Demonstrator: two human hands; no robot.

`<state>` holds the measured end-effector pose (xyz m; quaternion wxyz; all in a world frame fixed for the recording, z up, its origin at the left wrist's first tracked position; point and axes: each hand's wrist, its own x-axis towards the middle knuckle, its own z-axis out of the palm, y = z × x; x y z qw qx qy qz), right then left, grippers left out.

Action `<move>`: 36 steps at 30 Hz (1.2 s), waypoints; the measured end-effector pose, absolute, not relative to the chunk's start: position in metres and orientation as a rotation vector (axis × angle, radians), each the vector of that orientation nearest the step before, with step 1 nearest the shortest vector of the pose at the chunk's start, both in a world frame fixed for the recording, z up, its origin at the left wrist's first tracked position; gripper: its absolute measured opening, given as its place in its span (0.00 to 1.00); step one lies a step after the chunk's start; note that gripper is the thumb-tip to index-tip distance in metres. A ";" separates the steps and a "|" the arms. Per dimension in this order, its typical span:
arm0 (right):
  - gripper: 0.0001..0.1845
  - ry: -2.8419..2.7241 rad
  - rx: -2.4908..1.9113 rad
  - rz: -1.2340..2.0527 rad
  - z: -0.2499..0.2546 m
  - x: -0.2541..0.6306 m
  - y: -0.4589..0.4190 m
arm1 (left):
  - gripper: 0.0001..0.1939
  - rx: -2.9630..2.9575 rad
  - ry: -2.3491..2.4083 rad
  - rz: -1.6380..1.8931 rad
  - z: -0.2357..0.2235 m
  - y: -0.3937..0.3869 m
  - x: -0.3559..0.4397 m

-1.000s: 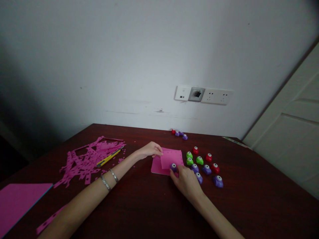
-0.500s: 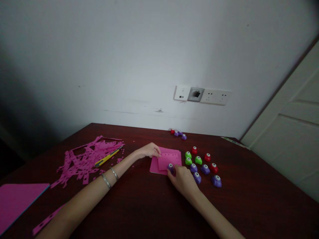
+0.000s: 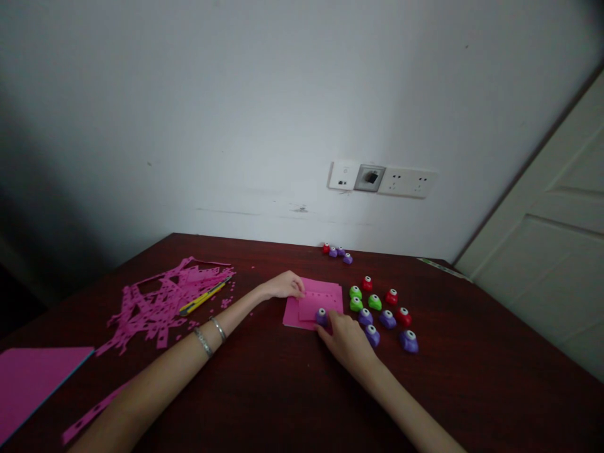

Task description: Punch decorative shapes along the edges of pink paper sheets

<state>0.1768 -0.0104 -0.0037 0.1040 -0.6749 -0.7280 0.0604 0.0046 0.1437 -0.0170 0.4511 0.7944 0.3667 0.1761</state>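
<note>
Pink paper sheets lie stacked on the table, with a smaller pink card on top that has a row of small punched marks along its far edge. My left hand is closed, its fingertips pinching the card's far left corner. At the card's near right edge, my right hand grips a purple craft punch between thumb and fingers. Close to the right hand stand more purple punches, green punches and red punches.
Pink paper scraps and small punched bits are heaped at left, beside a yellow utility knife. A pink sheet and a punched strip lie near left. Several punches stand by the wall, which has sockets.
Both hands stay almost where they were, the left on the card and the right on the purple punch. The view has shifted very slightly.
</note>
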 end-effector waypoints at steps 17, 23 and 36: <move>0.21 -2.060 -1.896 0.299 0.010 0.202 0.002 | 0.15 2.244 1.028 0.497 -0.005 0.134 0.008; 0.26 -2.063 -1.809 0.940 0.032 0.231 0.030 | 0.12 2.232 1.027 0.634 0.012 0.129 0.008; 0.23 -2.037 -1.766 1.499 0.045 0.221 0.061 | 0.22 1.922 0.969 0.192 0.025 0.110 0.021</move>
